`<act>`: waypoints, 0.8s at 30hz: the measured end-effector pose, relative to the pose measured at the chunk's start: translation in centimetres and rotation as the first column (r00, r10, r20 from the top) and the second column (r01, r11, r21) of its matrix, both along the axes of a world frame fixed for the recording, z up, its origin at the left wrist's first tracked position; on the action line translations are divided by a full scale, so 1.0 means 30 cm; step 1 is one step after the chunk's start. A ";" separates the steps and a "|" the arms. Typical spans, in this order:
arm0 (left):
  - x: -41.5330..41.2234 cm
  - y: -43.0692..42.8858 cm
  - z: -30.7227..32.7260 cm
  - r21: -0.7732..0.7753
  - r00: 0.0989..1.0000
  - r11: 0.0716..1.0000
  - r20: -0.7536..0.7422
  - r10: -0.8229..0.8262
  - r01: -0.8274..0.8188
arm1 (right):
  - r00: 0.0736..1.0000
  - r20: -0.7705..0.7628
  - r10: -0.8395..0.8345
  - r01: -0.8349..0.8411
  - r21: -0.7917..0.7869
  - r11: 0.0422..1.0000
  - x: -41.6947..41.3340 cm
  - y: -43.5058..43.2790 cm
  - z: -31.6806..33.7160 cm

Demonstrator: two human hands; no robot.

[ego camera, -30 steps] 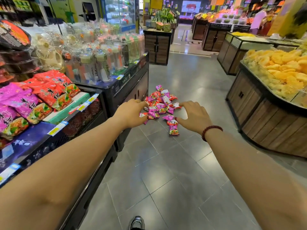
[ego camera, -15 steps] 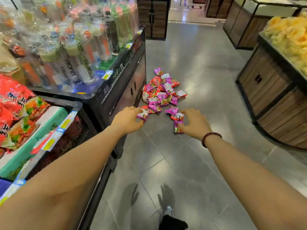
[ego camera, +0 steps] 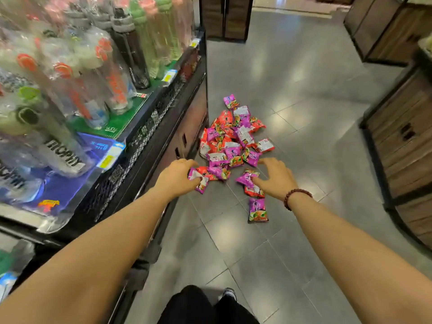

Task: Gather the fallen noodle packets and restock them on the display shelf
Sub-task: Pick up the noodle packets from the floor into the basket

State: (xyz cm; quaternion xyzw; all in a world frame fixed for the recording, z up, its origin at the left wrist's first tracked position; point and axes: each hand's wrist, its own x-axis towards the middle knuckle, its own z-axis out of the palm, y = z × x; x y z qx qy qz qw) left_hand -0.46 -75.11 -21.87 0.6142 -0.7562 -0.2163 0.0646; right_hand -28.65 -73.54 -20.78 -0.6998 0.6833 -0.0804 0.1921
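A pile of purple and red noodle packets [ego camera: 231,136] lies on the grey floor tiles against the foot of the black display shelf [ego camera: 149,136]. My left hand [ego camera: 177,181] curls its fingers round a purple and white packet [ego camera: 199,182] at the pile's near left edge. On the near right side my right hand [ego camera: 277,178] is spread, with its thumb against a crumpled purple packet [ego camera: 245,177]. A red packet [ego camera: 253,191] lies partly under that hand. One purple packet [ego camera: 257,210] lies alone nearer to me.
Wrapped drink bottles [ego camera: 112,73] crowd the shelf top on the left. A wooden produce stand [ego camera: 402,148] borders the aisle on the right, and a wooden cabinet [ego camera: 224,17] stands at the back. My dark trouser legs [ego camera: 205,307] show at the bottom edge.
The view has dropped and come closer to the pile. Both hands have gone down onto the nearest packets, and the left hand's fingers have closed round a purple packet.
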 end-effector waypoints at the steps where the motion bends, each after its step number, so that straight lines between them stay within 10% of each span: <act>1: -0.001 -0.073 -0.010 0.007 1.000 1.000 -0.006 0.005 -0.005 | 1.000 0.014 -0.008 0.008 0.007 1.000 -0.002 -0.073 -0.008; 24: -0.172 -1.611 -0.553 0.333 0.948 0.907 -0.095 0.302 -0.256 | 0.985 0.158 -0.076 0.024 0.310 0.950 -0.177 -1.717 -0.599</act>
